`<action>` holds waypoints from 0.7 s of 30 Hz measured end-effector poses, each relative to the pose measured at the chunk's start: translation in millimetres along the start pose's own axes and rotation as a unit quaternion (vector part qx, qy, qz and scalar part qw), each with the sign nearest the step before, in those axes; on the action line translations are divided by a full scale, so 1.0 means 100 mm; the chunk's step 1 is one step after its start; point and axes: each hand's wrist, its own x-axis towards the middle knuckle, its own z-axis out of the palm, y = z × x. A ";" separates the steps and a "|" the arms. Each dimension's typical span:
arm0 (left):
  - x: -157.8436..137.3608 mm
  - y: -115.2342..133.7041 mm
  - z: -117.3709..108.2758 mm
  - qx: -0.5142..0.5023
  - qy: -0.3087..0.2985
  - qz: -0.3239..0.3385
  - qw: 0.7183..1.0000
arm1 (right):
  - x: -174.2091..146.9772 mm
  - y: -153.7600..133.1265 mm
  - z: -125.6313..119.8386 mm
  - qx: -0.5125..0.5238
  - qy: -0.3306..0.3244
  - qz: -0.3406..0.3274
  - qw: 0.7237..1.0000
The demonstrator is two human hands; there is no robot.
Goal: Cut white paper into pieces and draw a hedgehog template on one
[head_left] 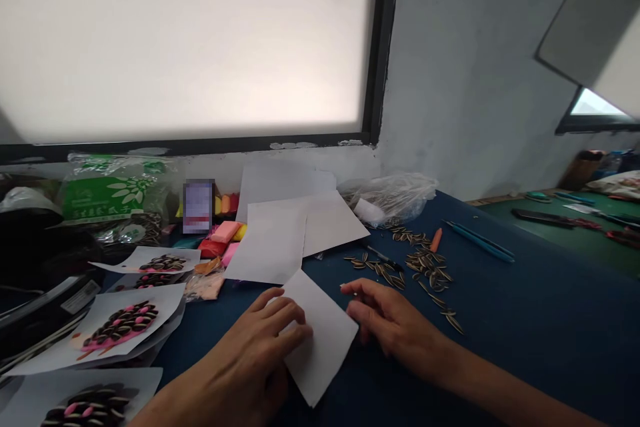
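Observation:
A blank white paper piece [323,340] lies at an angle on the blue table in front of me. My left hand [265,340] rests on its left part, fingers bent and apart, the fingertips touching the paper. Just off its right corner is my right hand [385,320], fingers curled, thumb close to the index finger. Whether something small sits between them I cannot make out. Beyond that hand lie loose striped sunflower seeds [430,267], a dark pen [384,257] and an orange stick [437,239].
Larger white sheets [277,240] overlap behind the paper. Seed-and-clay pieces on paper [123,327] line the left side. Colourful clay packs [225,232], a green seed bag [115,190] and a clear plastic bag [400,197] stand at the back. Blue tweezers [477,240] lie right.

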 end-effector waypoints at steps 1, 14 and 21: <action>-0.01 0.00 -0.01 -0.020 -0.006 -0.003 1.000 | 0.01 0.01 0.00 0.002 -0.002 0.012 1.000; 0.07 -0.26 0.00 -0.263 0.204 -0.313 0.890 | -0.05 -0.08 0.07 0.030 -0.044 -0.016 0.998; 0.11 -0.21 -0.05 -0.500 0.136 -0.283 0.807 | -0.08 -0.14 0.06 -0.002 -0.075 -0.019 0.997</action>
